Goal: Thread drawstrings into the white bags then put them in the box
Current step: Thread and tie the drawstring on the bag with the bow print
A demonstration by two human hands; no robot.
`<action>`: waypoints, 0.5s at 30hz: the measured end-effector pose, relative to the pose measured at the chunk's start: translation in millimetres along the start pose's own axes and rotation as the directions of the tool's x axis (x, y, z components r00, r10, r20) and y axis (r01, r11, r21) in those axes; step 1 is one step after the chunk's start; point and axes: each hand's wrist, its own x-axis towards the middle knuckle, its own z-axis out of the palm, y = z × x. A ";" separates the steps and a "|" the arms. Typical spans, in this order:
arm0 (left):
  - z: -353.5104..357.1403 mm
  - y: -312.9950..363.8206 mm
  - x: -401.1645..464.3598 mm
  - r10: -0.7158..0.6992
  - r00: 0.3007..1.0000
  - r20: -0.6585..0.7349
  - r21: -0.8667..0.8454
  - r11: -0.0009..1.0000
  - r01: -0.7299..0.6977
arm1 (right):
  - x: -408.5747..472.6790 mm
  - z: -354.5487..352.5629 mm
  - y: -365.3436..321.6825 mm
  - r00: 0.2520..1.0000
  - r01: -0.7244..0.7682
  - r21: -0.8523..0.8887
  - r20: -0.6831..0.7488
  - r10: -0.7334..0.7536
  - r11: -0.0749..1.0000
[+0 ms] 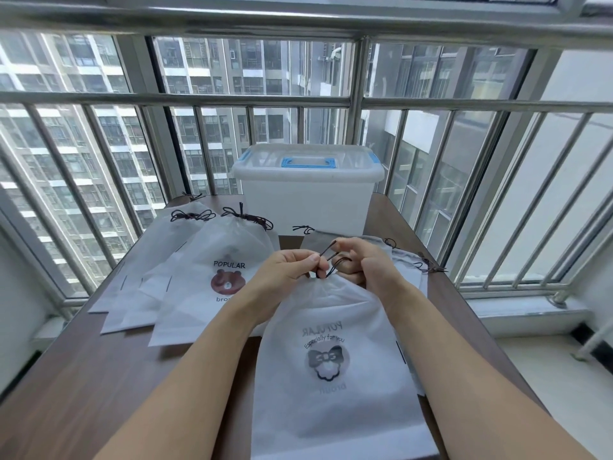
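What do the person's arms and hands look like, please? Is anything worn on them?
Both forearms are bare up to the frame edge, with no sleeves in view. The left hand and the right hand wear no gloves. No watch, ring or bracelet shows. The visible fingernails look short and unpainted.

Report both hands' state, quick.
Left hand: pinching the dark drawstring at the mouth of the white bag.
Right hand: fingers curled round the same drawstring, gripping it.
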 end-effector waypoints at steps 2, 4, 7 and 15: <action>-0.2 -1.4 0.1 0.006 1.000 -0.003 0.029 1.000 -0.006 | -3.5 2.6 2.0 0.996 0.077 -0.172 -0.023 -0.082 0.982; 0.1 -4.2 0.1 0.013 1.000 -0.011 0.066 0.998 -0.012 | -5.1 7.1 4.8 0.983 0.155 -0.301 -0.051 -0.179 0.941; 1.2 -6.3 0.5 0.013 0.999 -0.046 0.067 0.998 -0.010 | -3.1 9.0 4.9 0.980 0.160 -0.234 -0.076 -0.182 0.959; 5.8 -6.6 0.9 0.009 0.985 -0.171 -0.055 0.998 -0.018 | 7.0 4.7 5.6 0.979 0.190 0.050 -0.082 -0.186 0.981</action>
